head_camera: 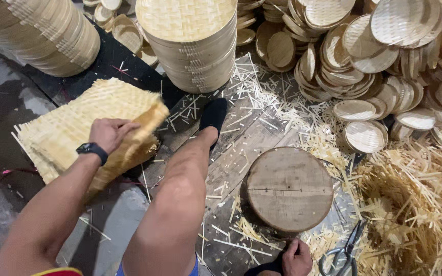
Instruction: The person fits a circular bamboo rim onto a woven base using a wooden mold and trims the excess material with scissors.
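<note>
— Where is the stack of woven bamboo mats (78,120) against your fingers?

— It lies on the floor at the left; your left hand (109,134) rests on its near right edge, fingers (129,128) curled over the top sheets, pinching them.

— And your right hand (296,258)?

— Low, near you, closed in a loose fist just below the round wooden block (288,188), beside the scissors (345,251); I cannot tell if it holds anything.

A bamboo-weaving workshop: stacked woven lids (190,41), loose round lids (364,135) and strip offcuts (415,204) crowd around the round wooden block (288,188).
</note>
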